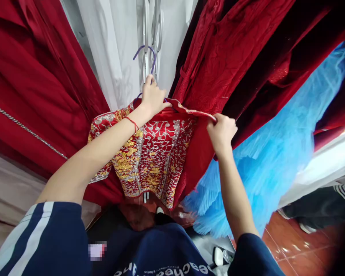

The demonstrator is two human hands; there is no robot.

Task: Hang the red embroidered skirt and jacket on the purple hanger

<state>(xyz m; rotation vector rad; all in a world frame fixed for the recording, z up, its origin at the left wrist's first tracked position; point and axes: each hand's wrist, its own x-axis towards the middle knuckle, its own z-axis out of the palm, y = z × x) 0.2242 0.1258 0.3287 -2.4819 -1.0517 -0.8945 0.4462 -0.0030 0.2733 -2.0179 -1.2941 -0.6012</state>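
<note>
Red fabric densely embroidered in gold and silver makes up the short ornate jacket (158, 157), which hangs in front of the person on a thin purple hanger (154, 57), above the glossy reddish tiled floor (287, 237). At the collar, the left hand (153, 95) is closed around the base of the hanger's hook, its thumb stretched out along the neckline; a thin red string bracelet (132, 124) circles that wrist. Fingers curled, the right hand (222, 132) grips the jacket's pale-trimmed edge and holds it out to the side, away from the collar. The hook meets a column of white hanging rings (146, 34); whether it is looped through one is unclear. Plain deep-red cloth (46, 69) hangs to the left, white drapery (112, 46) behind, and a textured red dress (209, 73) and ruffled bright-blue tulle (261, 165) to the right. Near the right edge show another person's dark trousers (319, 207).
</note>
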